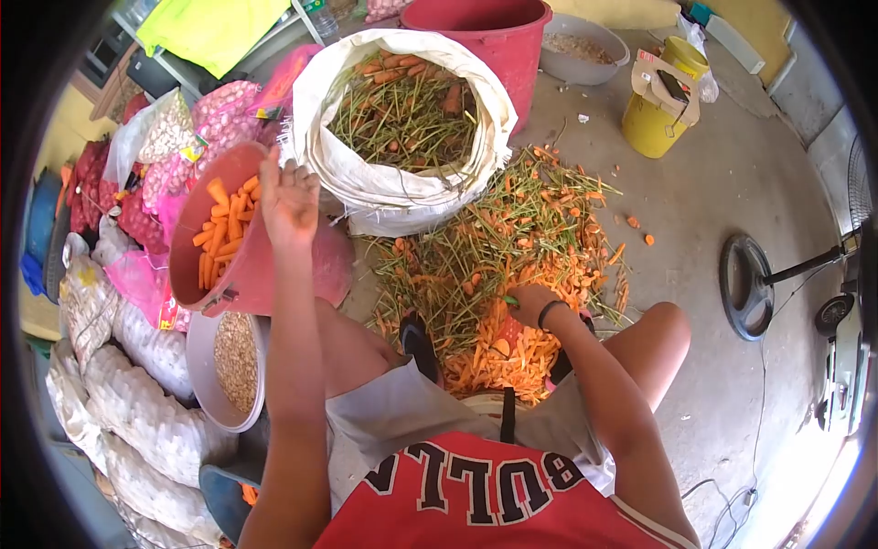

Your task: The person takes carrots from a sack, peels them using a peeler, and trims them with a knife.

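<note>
My left hand (291,206) is at the near rim of a tilted red bucket (291,265), fingers apart and holding nothing that I can see. Peeled orange carrots (225,224) lie inside that bucket. Low between my knees, my right hand (537,305) is closed around a small tool with a green end (510,299); its working part is hidden. Beneath it lies a heap of carrot peelings (512,361), beside a reddish piece I cannot make out. Cut green stems and carrot ends (476,238) spread over the floor ahead.
A white woven sack (402,197) full of carrots with stems stands ahead, before a large red tub (494,46). Pink mesh bags (219,119), pale sacks (137,393) and a basin (259,389) line the left. A yellow bucket (651,128) and a fan base (745,285) stand right.
</note>
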Demonstrator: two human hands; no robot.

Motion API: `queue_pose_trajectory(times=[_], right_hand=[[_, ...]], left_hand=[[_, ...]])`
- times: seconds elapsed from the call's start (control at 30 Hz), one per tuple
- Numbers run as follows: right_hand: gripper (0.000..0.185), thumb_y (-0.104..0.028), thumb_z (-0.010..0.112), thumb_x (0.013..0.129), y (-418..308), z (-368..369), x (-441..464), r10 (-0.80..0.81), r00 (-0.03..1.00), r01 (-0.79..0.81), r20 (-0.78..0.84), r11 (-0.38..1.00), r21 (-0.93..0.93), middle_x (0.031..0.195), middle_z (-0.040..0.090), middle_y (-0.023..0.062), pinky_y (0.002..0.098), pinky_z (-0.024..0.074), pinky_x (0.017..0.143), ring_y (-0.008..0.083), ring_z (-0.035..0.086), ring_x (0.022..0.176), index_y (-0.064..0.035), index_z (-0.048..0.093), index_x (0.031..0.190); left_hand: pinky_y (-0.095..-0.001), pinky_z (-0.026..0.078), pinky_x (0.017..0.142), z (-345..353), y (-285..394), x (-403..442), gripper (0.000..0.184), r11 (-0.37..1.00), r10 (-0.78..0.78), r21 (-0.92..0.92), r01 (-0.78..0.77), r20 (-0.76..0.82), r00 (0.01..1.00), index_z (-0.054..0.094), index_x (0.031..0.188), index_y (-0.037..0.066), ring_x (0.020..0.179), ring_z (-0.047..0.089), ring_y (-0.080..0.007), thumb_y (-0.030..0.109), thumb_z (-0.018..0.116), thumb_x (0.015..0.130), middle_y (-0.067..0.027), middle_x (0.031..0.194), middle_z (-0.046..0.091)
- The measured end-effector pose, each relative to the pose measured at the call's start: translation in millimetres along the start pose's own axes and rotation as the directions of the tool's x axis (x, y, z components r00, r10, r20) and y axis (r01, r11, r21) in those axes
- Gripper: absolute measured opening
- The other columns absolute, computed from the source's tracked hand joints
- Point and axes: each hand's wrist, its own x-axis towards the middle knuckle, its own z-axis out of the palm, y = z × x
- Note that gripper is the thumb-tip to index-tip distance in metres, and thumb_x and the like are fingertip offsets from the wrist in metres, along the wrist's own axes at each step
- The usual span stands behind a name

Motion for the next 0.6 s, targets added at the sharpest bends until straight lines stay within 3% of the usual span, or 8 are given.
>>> queue_pose_trajectory(times=[0.1, 0.17, 0.33, 0.47, 0.57, 0.6], right_hand=[[0.032, -0.026, 0.059, 0.089, -8, -6, 0, -0.009, 1.0, 0.009, 0.013, 1.0, -0.013, 0.098, 0.069, 0.0184, 0.0468, 0.0517, 0.082, 0.0359, 0.065, 0.093, -0.007, 0.062, 0.115], [0.033, -0.026, 0.059, 0.089, -10, -7, 4, -0.013, 0.999, 0.013, 0.039, 1.0, -0.01, 0.1, 0.068, 0.0187, 0.0471, 0.0517, 0.082, 0.0364, 0.065, 0.094, -0.0073, 0.062, 0.116], [0.036, -0.026, 0.059, 0.088, -6, 1, 18, -0.048, 0.994, 0.052, 0.1, 0.998, -0.038, 0.103, 0.068, 0.0194, 0.0474, 0.0516, 0.084, 0.0378, 0.064, 0.096, -0.0091, 0.061, 0.12], [0.038, -0.028, 0.06, 0.086, -12, -12, 14, -0.072, 0.993, 0.069, 0.092, 0.997, 0.028, 0.101, 0.068, 0.0199, 0.0481, 0.0511, 0.084, 0.0381, 0.064, 0.096, -0.0109, 0.061, 0.12], [0.035, -0.027, 0.06, 0.086, -5, -16, 20, -0.084, 0.989, 0.082, 0.118, 0.996, 0.027, 0.099, 0.068, 0.0198, 0.0487, 0.0509, 0.083, 0.0385, 0.064, 0.096, -0.0107, 0.061, 0.117], [0.033, -0.027, 0.06, 0.087, -3, -20, 21, -0.079, 0.992, 0.074, 0.102, 0.996, 0.051, 0.099, 0.068, 0.0197, 0.0489, 0.0508, 0.082, 0.0386, 0.064, 0.095, -0.0103, 0.061, 0.115]], left_hand=[[-0.0281, 0.047, 0.072, 20, -27, 12, 0.029, 0.891, -0.228, 0.391, 0.233, -0.058, 0.972, 0.062, 0.113, 0.008, 0.075, 0.056, -0.0113, 0.031, 0.061, 0.096, 0.0013, 0.083, 0.058], [-0.0268, 0.045, 0.071, 34, -53, 22, 0.027, 0.748, -0.32, 0.614, 0.251, 0.002, 0.947, 0.063, 0.114, 0.009, 0.074, 0.054, -0.0098, 0.028, 0.062, 0.095, 0.0021, 0.083, 0.056], [-0.0204, 0.044, 0.062, 53, -133, 80, 0.028, 0.445, -0.456, 0.871, 0.209, 0.019, 0.89, 0.069, 0.106, 0.002, 0.07, 0.054, -0.0045, 0.026, 0.065, 0.092, 0.0018, 0.082, 0.062], [-0.0387, 0.052, 0.072, 32, -216, 147, 0.035, 0.028, -0.362, 0.983, -0.182, 0.18, 0.914, 0.07, 0.101, -0.002, 0.083, 0.068, -0.0272, 0.03, 0.06, 0.093, -0.0153, 0.092, 0.071], [-0.0488, 0.051, 0.083, 35, -257, 174, 0.035, -0.264, -0.321, 0.928, -0.262, 0.171, 0.931, 0.068, 0.102, -0.002, 0.097, 0.065, -0.0391, 0.03, 0.055, 0.095, -0.0225, 0.106, 0.068], [-0.0492, 0.05, 0.085, 35, -270, 183, 0.035, -0.338, -0.321, 0.915, -0.218, 0.106, 0.941, 0.068, 0.103, -0.001, 0.099, 0.065, -0.039, 0.031, 0.054, 0.095, -0.0222, 0.108, 0.068]])
